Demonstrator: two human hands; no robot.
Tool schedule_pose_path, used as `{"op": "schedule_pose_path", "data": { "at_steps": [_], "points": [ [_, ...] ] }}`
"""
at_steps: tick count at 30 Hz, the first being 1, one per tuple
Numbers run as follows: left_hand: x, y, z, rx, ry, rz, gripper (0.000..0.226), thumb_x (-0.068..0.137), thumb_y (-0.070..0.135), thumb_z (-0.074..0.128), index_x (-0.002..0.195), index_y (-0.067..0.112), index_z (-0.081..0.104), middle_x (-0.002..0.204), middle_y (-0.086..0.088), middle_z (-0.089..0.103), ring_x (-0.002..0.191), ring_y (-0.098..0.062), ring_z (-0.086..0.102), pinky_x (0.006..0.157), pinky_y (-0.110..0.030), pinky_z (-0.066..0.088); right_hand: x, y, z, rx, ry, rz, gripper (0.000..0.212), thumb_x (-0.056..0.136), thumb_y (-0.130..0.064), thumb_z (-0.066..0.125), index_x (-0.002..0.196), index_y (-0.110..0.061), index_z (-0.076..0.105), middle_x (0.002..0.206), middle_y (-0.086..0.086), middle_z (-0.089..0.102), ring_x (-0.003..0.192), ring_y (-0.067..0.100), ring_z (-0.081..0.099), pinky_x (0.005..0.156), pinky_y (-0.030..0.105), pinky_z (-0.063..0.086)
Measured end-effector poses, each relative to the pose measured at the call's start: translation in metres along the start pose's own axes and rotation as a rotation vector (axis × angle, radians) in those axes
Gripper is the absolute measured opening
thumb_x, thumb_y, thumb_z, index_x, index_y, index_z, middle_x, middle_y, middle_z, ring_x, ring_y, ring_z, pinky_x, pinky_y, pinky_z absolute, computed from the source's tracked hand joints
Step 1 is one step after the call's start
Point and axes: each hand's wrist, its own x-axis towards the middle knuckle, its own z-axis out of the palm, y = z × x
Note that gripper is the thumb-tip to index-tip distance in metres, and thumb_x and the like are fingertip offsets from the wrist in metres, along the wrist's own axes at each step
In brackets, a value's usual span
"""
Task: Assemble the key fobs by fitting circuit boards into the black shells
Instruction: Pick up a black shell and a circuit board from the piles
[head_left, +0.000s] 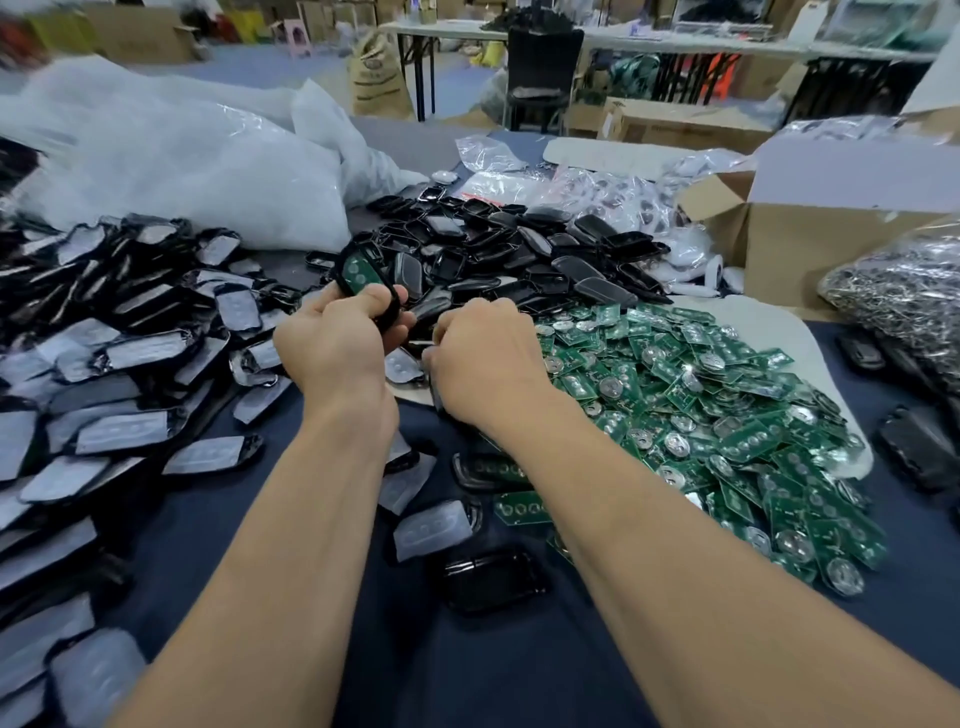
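Observation:
My left hand (332, 340) grips a black shell (363, 283) with a green circuit board seated inside it, held tilted above the table centre. My right hand (485, 358) is curled shut just to its right, knuckles up; whatever is in its fingers is hidden. A heap of green circuit boards (701, 410) with round metal battery clips lies at the right. Empty black shells (498, 249) are piled behind my hands. Shells with grey rubber pads (124, 364) cover the left side.
The dark blue table (467, 670) holds loose shells and a board between my forearms. Large clear plastic bags (171, 156) lie at the back left, a cardboard box (831, 234) at the back right, and a bag of metal rings (904, 280) at the far right.

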Motion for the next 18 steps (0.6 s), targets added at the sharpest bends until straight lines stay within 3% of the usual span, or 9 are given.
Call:
{"op": "schedule_pose_path", "data": {
  "at_steps": [3,5,7,10,12,14,18],
  "points": [
    [0.0,-0.002,0.002,0.008,0.007,-0.001,0.017,0.092,-0.006,0.064,0.079,0.004,0.069,0.072,-0.008,0.074,0.051,-0.015,0.064,0.052,-0.021,0.052,0.009,-0.002,0.008,-0.113,0.009,-0.037,0.034,0.093,-0.041,0.064,0.117,-0.018,0.069,0.122,0.008,0.059,0.12,0.032,0.05,0.098,0.042,0.037],
    [0.001,-0.001,0.002,0.002,0.012,-0.008,0.018,0.093,-0.006,0.064,0.079,0.004,0.069,0.072,-0.008,0.073,0.05,-0.015,0.063,0.051,-0.019,0.051,0.011,-0.002,0.009,-0.093,-0.007,-0.018,0.028,0.089,-0.036,0.065,0.111,-0.019,0.069,0.117,0.008,0.062,0.118,0.034,0.052,0.097,0.044,0.037],
    [0.003,-0.001,0.001,-0.004,0.018,-0.016,0.016,0.093,-0.006,0.064,0.081,0.004,0.069,0.071,-0.007,0.073,0.049,-0.014,0.063,0.05,-0.019,0.05,0.009,0.001,0.008,0.031,0.02,0.053,0.014,0.087,-0.02,0.065,0.099,-0.021,0.072,0.102,0.004,0.067,0.111,0.031,0.054,0.091,0.041,0.034],
    [0.002,-0.001,0.0,-0.006,0.02,-0.016,0.018,0.092,-0.005,0.066,0.077,0.005,0.069,0.068,-0.005,0.074,0.05,-0.015,0.064,0.051,-0.019,0.051,-0.004,0.011,0.002,0.324,0.15,0.147,0.018,0.091,-0.012,0.063,0.092,-0.023,0.077,0.092,-0.002,0.069,0.095,0.021,0.054,0.082,0.034,0.038],
    [-0.001,-0.001,0.001,0.004,-0.002,-0.022,0.02,0.091,-0.005,0.066,0.076,0.007,0.07,0.069,-0.005,0.075,0.051,-0.015,0.064,0.051,-0.019,0.051,-0.022,0.023,-0.008,0.53,0.196,0.174,0.018,0.094,-0.015,0.064,0.085,-0.024,0.076,0.077,-0.011,0.066,0.069,0.009,0.056,0.062,0.027,0.044],
    [-0.007,-0.003,0.003,0.041,-0.055,-0.033,0.019,0.091,-0.005,0.066,0.077,0.006,0.071,0.069,-0.005,0.076,0.051,-0.016,0.065,0.051,-0.019,0.052,-0.045,0.041,-0.019,0.708,0.155,0.194,0.02,0.096,-0.017,0.065,0.08,-0.024,0.073,0.062,-0.009,0.063,0.047,0.003,0.046,0.047,0.019,0.037],
    [-0.032,-0.013,0.017,0.216,-0.287,-0.014,0.019,0.092,-0.005,0.066,0.082,0.008,0.076,0.071,-0.006,0.077,0.052,-0.018,0.065,0.05,-0.021,0.055,-0.091,0.08,-0.036,0.772,0.171,0.262,0.022,0.098,-0.02,0.065,0.08,-0.029,0.07,0.057,-0.005,0.062,0.044,0.008,0.043,0.041,0.022,0.034]
  ]
}}
